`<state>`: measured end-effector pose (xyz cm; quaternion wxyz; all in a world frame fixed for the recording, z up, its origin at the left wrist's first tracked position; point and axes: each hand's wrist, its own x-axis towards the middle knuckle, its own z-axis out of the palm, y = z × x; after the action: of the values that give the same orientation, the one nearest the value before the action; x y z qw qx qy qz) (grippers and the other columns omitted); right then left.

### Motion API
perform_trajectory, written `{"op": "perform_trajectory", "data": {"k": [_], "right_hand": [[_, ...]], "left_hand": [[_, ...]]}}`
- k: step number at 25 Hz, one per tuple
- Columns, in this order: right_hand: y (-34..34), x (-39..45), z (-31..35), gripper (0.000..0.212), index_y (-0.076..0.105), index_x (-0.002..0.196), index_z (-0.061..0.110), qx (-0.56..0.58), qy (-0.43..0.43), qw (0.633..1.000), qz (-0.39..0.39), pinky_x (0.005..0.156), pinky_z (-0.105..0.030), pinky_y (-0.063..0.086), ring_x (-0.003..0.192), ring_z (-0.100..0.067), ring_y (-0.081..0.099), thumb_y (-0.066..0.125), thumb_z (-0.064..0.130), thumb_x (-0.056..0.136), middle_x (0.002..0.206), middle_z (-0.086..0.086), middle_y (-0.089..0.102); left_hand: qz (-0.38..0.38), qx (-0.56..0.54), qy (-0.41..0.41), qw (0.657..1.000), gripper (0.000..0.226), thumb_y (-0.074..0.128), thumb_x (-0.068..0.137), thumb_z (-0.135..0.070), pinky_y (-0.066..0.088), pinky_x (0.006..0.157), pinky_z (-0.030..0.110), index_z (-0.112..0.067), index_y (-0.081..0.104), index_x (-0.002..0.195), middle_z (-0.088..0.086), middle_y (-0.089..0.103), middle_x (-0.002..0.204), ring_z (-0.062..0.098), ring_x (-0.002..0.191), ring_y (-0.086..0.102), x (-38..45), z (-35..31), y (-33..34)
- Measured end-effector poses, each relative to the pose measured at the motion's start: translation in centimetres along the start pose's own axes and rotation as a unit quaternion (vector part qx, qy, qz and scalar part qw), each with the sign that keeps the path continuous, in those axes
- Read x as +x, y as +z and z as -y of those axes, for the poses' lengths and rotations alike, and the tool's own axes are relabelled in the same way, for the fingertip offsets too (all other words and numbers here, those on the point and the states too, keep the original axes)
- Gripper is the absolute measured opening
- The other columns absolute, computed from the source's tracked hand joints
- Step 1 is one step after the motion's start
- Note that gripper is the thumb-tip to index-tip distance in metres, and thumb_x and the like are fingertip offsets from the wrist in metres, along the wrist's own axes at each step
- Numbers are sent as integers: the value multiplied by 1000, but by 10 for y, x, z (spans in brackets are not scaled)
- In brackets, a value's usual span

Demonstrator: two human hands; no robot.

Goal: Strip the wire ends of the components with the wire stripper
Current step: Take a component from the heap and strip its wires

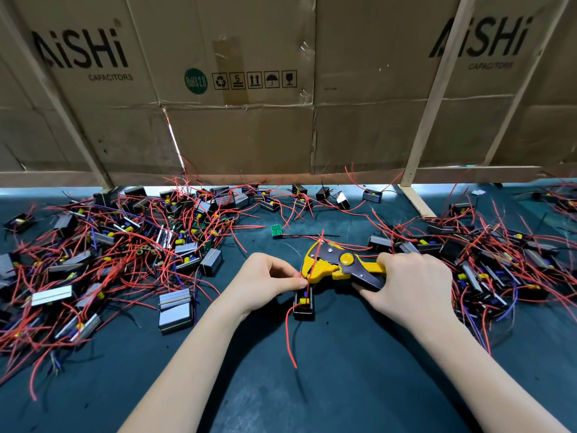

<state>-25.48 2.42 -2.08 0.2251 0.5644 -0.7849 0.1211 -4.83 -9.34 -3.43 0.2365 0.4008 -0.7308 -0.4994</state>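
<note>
Pile of components [103, 254] at 9 o'clock, untouched. Left hand [265, 281] pinching red wire [309, 276] of component [303, 304] at centre. Wire end laid through head of wire stripper [331, 264], 12 o'clock of component. Right hand [412, 285] curled round handles. Mid-strip, judging by setup. Next: squeeze handles, hold wire steady. Second pile [487, 260] at 3 o'clock.

A dark green table mat [359, 385] lies below a cardboard wall [237, 132] braced by wooden slats [437, 98]
</note>
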Motion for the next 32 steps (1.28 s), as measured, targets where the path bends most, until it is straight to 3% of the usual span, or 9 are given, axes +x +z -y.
{"op": "perform_trajectory", "data": {"k": [4,6,9,13,15,18,21,26,32], "right_hand": [[5,-1,4,52,60,62,17,-7,13,1000,26,52,-26,27,60,-29,62,76,66,60,60,-4,61],[8,-1,2,54,66,73,13,-8,9,1000,-14,59,-33,38,64,-30,62,79,63,57,65,-7,61],[12,-1,-2,62,67,95,14,-23,24,996,-80,73,-41,35,80,-32,58,74,66,62,81,-7,60],[18,0,-7,62,63,88,11,-9,64,995,-81,72,-40,31,77,-32,57,76,65,61,78,-8,59],[21,0,-8,62,61,87,9,-13,64,996,-69,72,-41,31,76,-32,56,77,63,60,78,-9,58],[22,0,-4,63,64,89,9,-19,50,997,-55,72,-40,29,78,-31,56,79,61,57,80,-9,59],[23,-1,2,65,67,91,10,7,32,998,-51,74,-41,35,82,-31,60,80,62,54,85,-9,64],[20,-2,5,64,66,93,14,31,16,998,-44,75,-40,34,87,-29,61,75,66,58,94,-5,68],[16,-1,4,61,67,91,14,36,6,998,-60,77,-42,38,85,-30,63,77,64,57,95,-4,69]], "left_hand": [[3,3,-2,1000,6,81,78,-16,40,60,12,-12,78,75,-3,72,70,1,61,56,0,1,-2],[2,-1,-1,1000,7,82,76,-16,40,59,10,-11,78,75,-7,71,68,-1,59,56,-1,1,-2],[9,-9,9,1000,6,84,74,-19,43,64,11,-15,79,74,-4,74,71,0,63,59,-2,1,-3],[49,-21,30,998,4,82,77,-19,52,87,27,-22,81,78,2,77,84,13,84,70,-3,2,-8],[61,-23,38,997,6,80,78,-16,54,91,29,-19,81,82,3,78,88,15,89,72,-2,3,-10],[67,-21,42,997,9,80,78,-13,55,86,24,-13,81,87,3,78,88,11,85,72,-1,5,-14],[68,-18,46,996,7,79,79,-13,53,77,19,-19,81,83,1,77,83,6,76,70,-2,5,-12],[62,-22,33,997,10,78,81,-14,53,73,18,-23,81,77,1,77,78,5,71,68,-3,3,-11],[42,-4,13,999,5,79,80,-19,48,73,25,-14,81,80,9,76,78,9,70,62,-2,2,-10]]}}
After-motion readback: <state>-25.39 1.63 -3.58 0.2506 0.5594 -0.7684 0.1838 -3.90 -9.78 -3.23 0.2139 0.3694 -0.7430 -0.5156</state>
